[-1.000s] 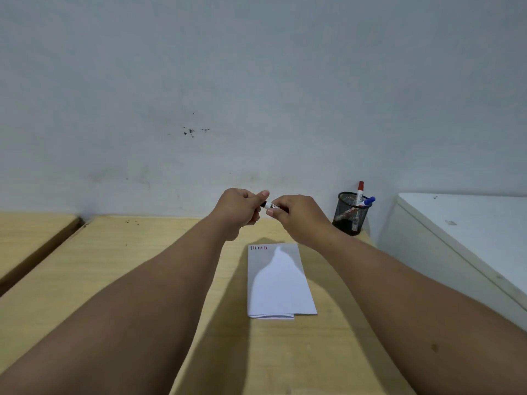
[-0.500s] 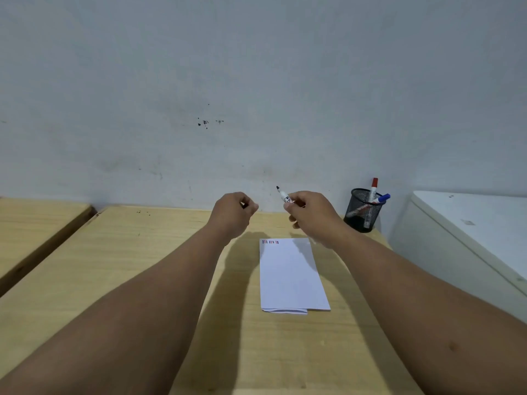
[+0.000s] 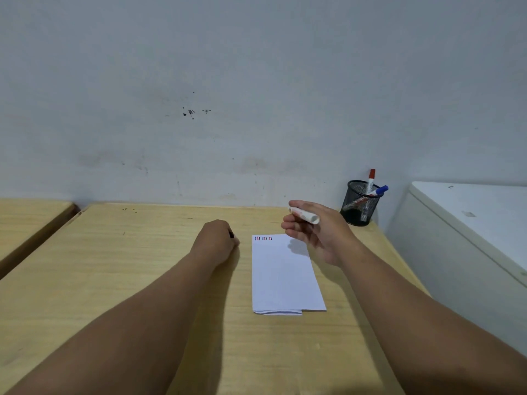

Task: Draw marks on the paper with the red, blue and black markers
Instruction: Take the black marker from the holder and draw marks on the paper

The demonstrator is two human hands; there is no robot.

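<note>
A folded white paper lies on the wooden table, with short red, blue and black marks along its top edge. My right hand hovers above the paper's upper right corner and holds a white marker across its fingers; its tip is hidden. My left hand rests as a fist on the table just left of the paper, with a small black cap showing between its fingers. The red marker and blue marker stand in the mesh cup.
A black mesh pen cup stands at the table's back right against the wall. A white cabinet adjoins the table on the right. Another wooden table sits to the left, across a gap.
The cap came off the marker, and my hands parted. My left hand dropped to the table with the cap; my right hand lowered and turned the marker above the paper.
</note>
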